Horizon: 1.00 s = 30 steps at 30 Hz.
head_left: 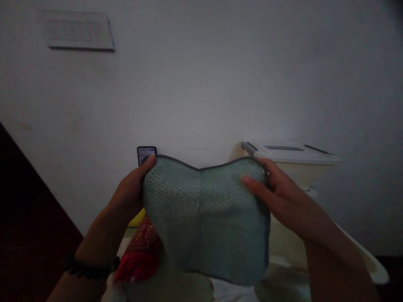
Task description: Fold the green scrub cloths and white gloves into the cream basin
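A pale green cleaning cloth [204, 214] with a dark stitched edge hangs spread between my two hands, sagging at the middle of its top edge. My left hand [130, 191] pinches its upper left corner, thumb in front and fingers hidden behind. At the upper right, my right hand [277, 188] grips the cloth with the thumb pressed on its face. Below my left hand lies a red patterned cloth bundle [141, 251], partly covered by the green cloth. A phone [146, 153] stands upright just behind my left thumb.
A white lidded container [289, 157] stands at the right against the wall. Something yellow [137, 219] shows beside the red bundle. White material [233, 290] lies on the surface under the cloth. A switch panel [78, 31] is mounted on the wall at upper left.
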### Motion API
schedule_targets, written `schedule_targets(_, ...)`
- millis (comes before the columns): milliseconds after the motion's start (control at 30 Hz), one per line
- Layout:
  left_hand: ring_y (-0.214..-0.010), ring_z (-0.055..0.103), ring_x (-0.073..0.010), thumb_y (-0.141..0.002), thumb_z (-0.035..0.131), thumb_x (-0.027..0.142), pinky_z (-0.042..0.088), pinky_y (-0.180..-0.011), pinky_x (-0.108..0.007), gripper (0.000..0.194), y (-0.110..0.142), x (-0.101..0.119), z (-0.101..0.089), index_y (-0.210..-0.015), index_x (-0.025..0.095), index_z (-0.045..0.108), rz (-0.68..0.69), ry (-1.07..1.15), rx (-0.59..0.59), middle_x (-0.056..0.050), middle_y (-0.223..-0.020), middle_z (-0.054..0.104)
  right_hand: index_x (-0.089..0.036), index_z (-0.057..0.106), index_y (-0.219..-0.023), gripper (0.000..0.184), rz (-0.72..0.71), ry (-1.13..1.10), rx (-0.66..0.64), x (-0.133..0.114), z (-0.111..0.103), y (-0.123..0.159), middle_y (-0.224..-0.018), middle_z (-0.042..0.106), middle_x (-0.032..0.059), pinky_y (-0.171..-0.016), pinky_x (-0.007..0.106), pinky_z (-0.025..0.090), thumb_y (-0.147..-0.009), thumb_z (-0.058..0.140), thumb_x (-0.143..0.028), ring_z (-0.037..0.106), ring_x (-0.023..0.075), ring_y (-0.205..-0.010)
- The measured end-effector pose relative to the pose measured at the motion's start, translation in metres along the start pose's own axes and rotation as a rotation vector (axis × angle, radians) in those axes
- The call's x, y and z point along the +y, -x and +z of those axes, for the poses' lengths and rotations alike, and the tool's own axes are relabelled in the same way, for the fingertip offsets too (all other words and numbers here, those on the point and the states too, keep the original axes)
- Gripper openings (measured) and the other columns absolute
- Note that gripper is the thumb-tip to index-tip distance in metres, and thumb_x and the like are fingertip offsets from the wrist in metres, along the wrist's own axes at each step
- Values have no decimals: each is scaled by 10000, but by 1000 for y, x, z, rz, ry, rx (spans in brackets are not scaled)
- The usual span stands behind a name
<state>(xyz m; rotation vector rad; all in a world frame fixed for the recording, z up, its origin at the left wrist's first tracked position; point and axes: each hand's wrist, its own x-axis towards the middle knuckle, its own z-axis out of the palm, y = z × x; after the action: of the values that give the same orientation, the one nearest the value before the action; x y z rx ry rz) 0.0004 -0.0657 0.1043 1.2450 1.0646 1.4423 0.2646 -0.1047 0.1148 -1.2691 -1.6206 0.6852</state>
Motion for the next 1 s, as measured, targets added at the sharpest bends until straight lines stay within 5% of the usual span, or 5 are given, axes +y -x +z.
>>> schedule_targets(267, -669, 622, -162, -784, 678, 370, 465, -582, -205, 158, 21, 0, 25, -774, 218, 719, 185, -378, -360, -1, -710, 686, -193, 351, -1420, 710, -199, 257, -319, -2, 34, 11, -1402, 496, 126, -1045, 431, 376, -822, 620, -466, 478, 257, -1270)
schedule_targets(467, -528, 583, -137, -719, 735, 284, 414, -443, -181, 216, 20, -4, 27, -885, 225, 610, 109, -402, -385, 40, -629, 635, -177, 655, -876, 257, -191, 229, -416, -5, 44, 6, -799, 654, 39, -712, 305, 454, -917, 490, -370, 611, 185, -777)
schedule_targets(600, -802, 700, -222, -640, 808, 257, 551, -606, -263, 546, 14, -6, 15, -1108, 268, 526, -24, -314, -595, -15, -930, 718, -189, 554, -732, 346, -141, 27, -252, -5, 35, 2, -655, 513, -18, -571, 249, 394, -954, 410, -412, 482, 127, -617)
schedule_targets(767, -800, 674, -216, -793, 664, 369, 528, -650, -256, 187, 5, -14, 4, -923, 239, 700, 15, -520, -651, -30, -891, 721, -211, 544, -717, 387, -105, -175, 122, 2, 23, -4, -699, 536, 1, -589, 253, 439, -938, 415, -502, 523, 150, -663)
schedule_targets(1000, -595, 547, -131, -732, 723, 367, 439, -535, -196, 197, -5, -19, -3, -683, 184, 667, 130, -200, -274, 17, -637, 602, -279, 670, -1067, 349, -114, -193, 337, 3, 6, -7, -970, 703, 44, -801, 333, 529, -917, 458, -513, 636, 228, -1007)
